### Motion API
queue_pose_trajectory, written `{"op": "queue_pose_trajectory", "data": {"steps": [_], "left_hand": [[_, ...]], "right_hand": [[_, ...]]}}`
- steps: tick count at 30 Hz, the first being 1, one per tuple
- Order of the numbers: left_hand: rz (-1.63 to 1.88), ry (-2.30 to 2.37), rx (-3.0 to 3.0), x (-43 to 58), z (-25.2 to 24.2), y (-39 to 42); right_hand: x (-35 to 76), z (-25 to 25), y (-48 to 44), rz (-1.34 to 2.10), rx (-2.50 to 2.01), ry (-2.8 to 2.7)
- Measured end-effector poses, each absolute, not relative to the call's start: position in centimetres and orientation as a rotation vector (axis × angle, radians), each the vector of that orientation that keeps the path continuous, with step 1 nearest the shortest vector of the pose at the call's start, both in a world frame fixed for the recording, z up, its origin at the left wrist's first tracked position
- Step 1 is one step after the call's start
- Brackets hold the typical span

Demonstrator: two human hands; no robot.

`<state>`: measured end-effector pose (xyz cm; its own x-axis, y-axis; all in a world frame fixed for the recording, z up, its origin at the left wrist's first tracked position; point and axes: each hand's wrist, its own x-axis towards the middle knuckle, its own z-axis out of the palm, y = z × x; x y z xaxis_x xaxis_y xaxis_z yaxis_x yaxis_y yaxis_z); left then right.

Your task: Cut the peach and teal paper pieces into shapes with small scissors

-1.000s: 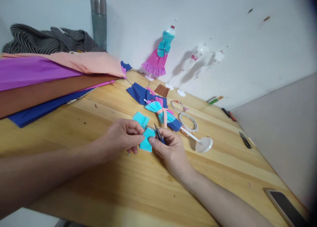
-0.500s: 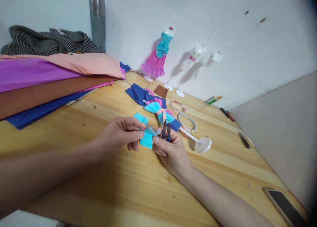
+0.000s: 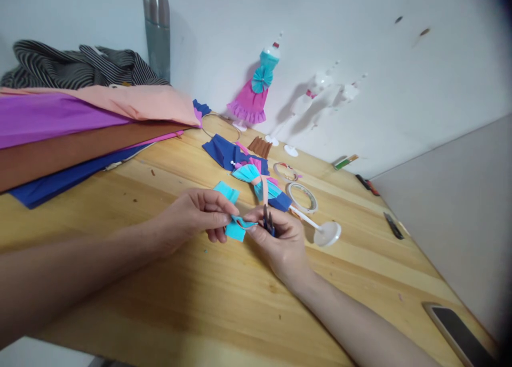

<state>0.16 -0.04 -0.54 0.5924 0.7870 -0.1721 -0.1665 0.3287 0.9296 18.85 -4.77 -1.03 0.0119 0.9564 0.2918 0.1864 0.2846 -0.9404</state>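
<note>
Turquoise paper piece (image 3: 235,231), low over the wooden table (image 3: 192,303) mid-scene, pinched between left hand (image 3: 196,215) and right hand (image 3: 282,239), thread snips (image 3: 268,221) clasped in the right, likely handy for trimming.

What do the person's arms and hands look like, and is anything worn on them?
Both are bare. The left hand and right hand have no gloves, and no ring shows. The left forearm and right forearm show no sleeve, watch or bracelet as far as the picture reaches.
</note>
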Motion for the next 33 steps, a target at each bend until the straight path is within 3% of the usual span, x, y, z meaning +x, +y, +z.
{"op": "queue_pose_trajectory", "data": {"steps": [16, 27, 33], "left_hand": [[0.423, 0.830, 1.277, -0.3, 0.2, -0.2], [0.484, 0.904, 1.402, 0.2, 0.6, -0.7], [0.489, 0.899, 1.435, 0.3, 0.3, -0.7]], "right_hand": [[18.6, 0.0, -5.2, 0.664, -1.020, -1.722], [19.3, -1.6, -4.9, 1.143, -1.164, -1.355], [18.6, -0.6, -4.8, 1.134, -1.305, -1.526]]}}
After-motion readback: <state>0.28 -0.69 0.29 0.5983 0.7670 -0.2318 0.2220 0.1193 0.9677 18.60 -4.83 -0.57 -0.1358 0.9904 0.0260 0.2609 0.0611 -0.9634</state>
